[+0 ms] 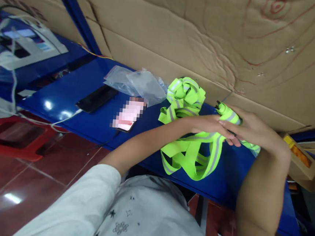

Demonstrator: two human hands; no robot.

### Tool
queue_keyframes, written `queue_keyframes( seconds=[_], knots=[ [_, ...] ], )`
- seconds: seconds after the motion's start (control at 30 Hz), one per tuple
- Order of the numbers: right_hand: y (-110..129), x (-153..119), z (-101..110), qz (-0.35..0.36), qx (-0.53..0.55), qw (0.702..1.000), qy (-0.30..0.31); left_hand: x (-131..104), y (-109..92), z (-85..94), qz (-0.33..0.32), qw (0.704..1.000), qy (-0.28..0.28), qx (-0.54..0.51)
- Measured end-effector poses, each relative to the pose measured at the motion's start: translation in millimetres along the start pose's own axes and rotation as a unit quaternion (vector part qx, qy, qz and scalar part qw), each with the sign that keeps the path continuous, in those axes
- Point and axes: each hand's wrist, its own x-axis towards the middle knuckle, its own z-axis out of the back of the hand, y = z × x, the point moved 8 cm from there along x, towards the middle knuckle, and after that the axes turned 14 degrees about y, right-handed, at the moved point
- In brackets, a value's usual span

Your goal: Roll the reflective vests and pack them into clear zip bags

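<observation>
Fluorescent yellow-green strap (pixel 185 109), flat and ribbon-like with a grey stripe along it, is seen in the head view, heaped in loose loops on the glossy blue table (pixel 96 123). A tight roll (pixel 227 113) of the same strap is clasped in the right grip (pixel 247 122). The left grip (pixel 210 124) is laid against it, its fingers partly covered; how far they are closed cannot be told. Clear, crinkled plastic bags (pixel 146 84) are placed beside the heap.
</observation>
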Motion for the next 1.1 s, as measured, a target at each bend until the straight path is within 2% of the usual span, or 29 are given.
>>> queue_keyframes(
  seconds=[0.1, 0.2, 0.33, 0.5, 0.6, 0.67, 0.8, 0.93, 1.1],
  knots=[
    [0.2, 3.5, -17.2, -0.014, 0.006, 0.999, 0.050, -10.1, 11.9, -18.9, -0.029, 0.997, 0.012, -0.074],
    [13.4, 10.7, -33.6, -0.001, -0.003, 0.998, 0.067, -30.2, 23.8, -33.7, -0.018, 0.986, 0.029, -0.161],
    [27.9, 20.1, -46.6, 0.016, -0.003, 0.997, 0.081, -46.7, 40.4, -39.7, -0.001, 0.956, 0.019, -0.292],
    [22.4, 8.5, -54.9, -0.019, 0.001, 0.998, 0.066, -44.5, 60.0, -43.4, -0.004, 0.941, -0.015, -0.338],
    [12.8, -12.3, -64.2, -0.048, 0.046, 0.997, 0.029, -41.1, 67.2, -51.1, 0.003, 0.944, -0.023, -0.329],
    [3.5, -26.5, -77.7, -0.069, 0.123, 0.990, 0.004, -40.1, 69.8, -56.9, 0.013, 0.952, -0.021, -0.304],
    [-17.9, -45.0, -113.2, -0.108, 0.302, 0.945, -0.064, -41.3, 81.0, -65.8, 0.063, 0.962, -0.019, -0.265],
    [-22.0, -46.2, -132.7, -0.086, 0.338, 0.934, -0.079, -42.8, 89.7, -65.5, 0.092, 0.970, -0.038, -0.220],
    [-22.4, -47.7, -133.4, -0.079, 0.351, 0.930, -0.081, -39.9, 85.2, -66.7, 0.082, 0.977, -0.047, -0.191]
  ],
)
